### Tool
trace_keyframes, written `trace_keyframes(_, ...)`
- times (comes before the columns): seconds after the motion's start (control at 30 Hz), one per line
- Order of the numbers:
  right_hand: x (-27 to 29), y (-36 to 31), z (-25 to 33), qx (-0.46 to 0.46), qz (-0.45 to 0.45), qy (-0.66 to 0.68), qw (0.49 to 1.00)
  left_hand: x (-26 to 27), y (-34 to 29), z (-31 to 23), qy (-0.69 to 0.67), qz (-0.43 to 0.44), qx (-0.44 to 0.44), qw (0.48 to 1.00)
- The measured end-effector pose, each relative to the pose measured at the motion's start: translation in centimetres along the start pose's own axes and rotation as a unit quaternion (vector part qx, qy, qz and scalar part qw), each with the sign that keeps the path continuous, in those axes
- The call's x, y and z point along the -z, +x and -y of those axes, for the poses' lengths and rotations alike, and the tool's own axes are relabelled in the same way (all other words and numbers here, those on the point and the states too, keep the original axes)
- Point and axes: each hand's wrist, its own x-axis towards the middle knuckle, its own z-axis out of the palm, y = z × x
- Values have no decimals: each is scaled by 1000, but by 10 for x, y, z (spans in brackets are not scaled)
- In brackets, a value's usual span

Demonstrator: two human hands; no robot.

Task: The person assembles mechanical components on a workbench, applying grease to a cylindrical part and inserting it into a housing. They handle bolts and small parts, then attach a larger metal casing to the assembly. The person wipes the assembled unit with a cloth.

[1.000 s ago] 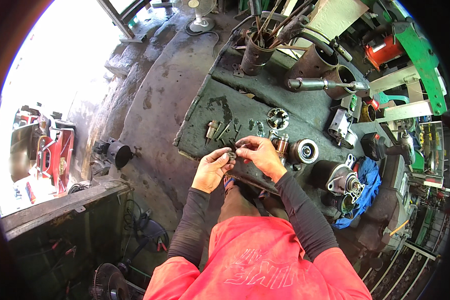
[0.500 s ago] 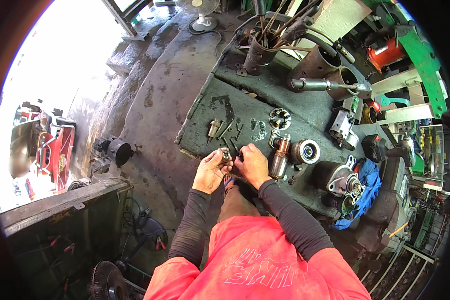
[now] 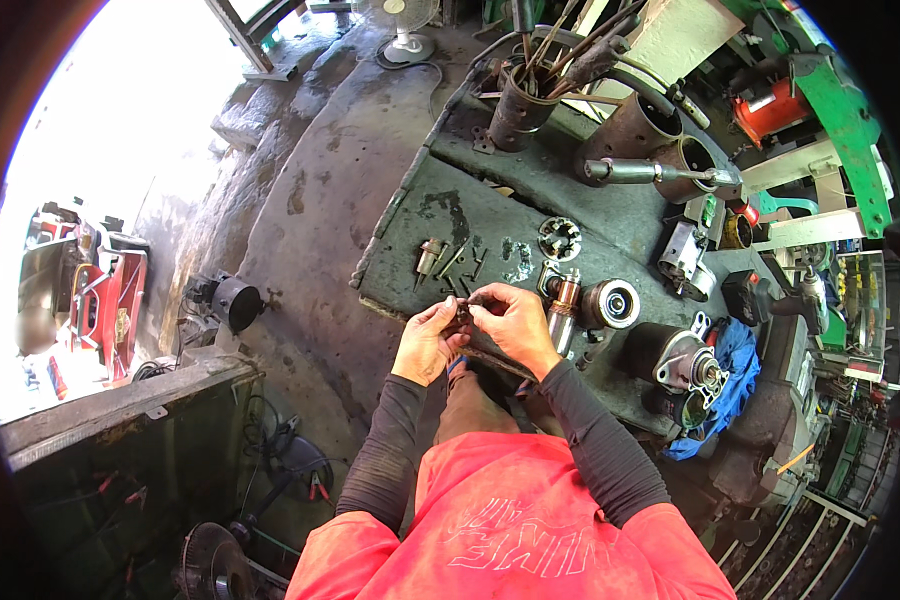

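My left hand (image 3: 427,345) is closed at the bench's near edge, its thumb and fingertips pinching a small dark metal part (image 3: 462,316) that my fingers mostly hide. Against it, my right hand (image 3: 515,328) is also closed, its fingertips on the same part. Just beyond my hands lie several bolts (image 3: 454,257) and a small cylindrical metal piece (image 3: 429,256). Right of these is a notched metal ring (image 3: 560,240). A copper-ended motor armature (image 3: 565,305) stretches beside my right hand, with a round metal housing (image 3: 611,303) to its right.
The dark metal bench (image 3: 405,215) carries a larger motor body (image 3: 670,358) next to a blue cloth (image 3: 738,370) at right. A cordless power tool (image 3: 795,300) lies beyond. Rusty cans (image 3: 521,115) with rods stand at the back, near an air tool (image 3: 650,170). A fan (image 3: 408,45) stands on the floor.
My right hand has moved up from the bench edge and left to meet my left hand. The small part, visible before in my left fingers, is now mostly covered by both hands.
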Motion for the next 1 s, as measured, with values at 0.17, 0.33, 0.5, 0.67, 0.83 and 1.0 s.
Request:
trace_keyframes(0.17,-3,0,7,12,-11,-47,999,-5,1,-2,10,5,-8,1000)
trace_keyframes(0.33,3,7,2,-13,38,-22,999,-2,0,-3,28,13,-15,999)
trace_keyframes(0.5,15,36,-11,61,-52,-255,964,8,-1,-5,-3,-4,14,1000)
trace_keyframes(0.67,3,67,-22,105,-91,-294,946,12,-3,-5,-38,-7,23,999)
trace_keyframes(0.83,3,72,-23,62,-80,-349,932,15,-6,-7,-60,-23,11,998)
trace_keyframes(1.0,2,72,-22,94,-79,-374,919,13,-3,-8,-60,-41,10,997)
